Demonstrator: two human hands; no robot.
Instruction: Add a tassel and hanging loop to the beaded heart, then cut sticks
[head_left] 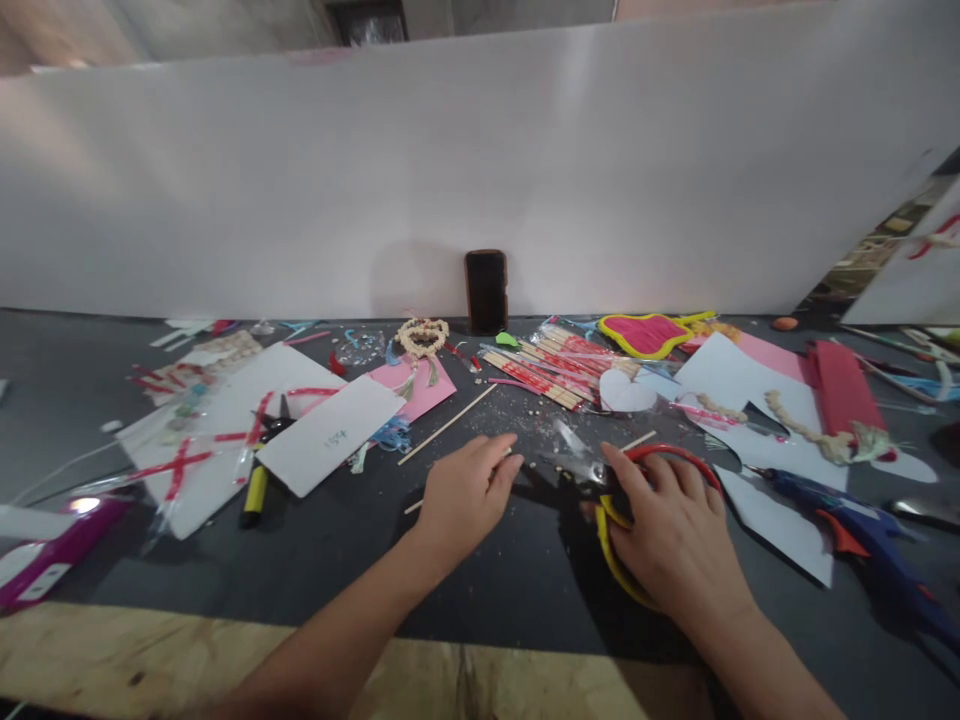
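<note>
My left hand (469, 500) is closed, with thumb and fingers pinched on a thin wooden stick (413, 507). One end shows behind the hand; a short tip pokes out at the fingertips. My right hand (671, 530) grips a pair of scissors (701, 462) with red and yellow handles. Their blurred blades point up and left, parted, and stand a little apart from the left fingertips. Another thin stick (448, 425) lies on the dark table beyond my left hand. A short piece of stick (640, 440) lies just past the scissors.
A phone (486, 290) leans against the white board (300, 190). Wrapped wooden sticks (555, 365) lie before it. On the right are white paper (787, 515) and a blue glue gun (855, 535); on the left, pliers (257, 490), a white card (330, 440) and a purple tool (67, 550).
</note>
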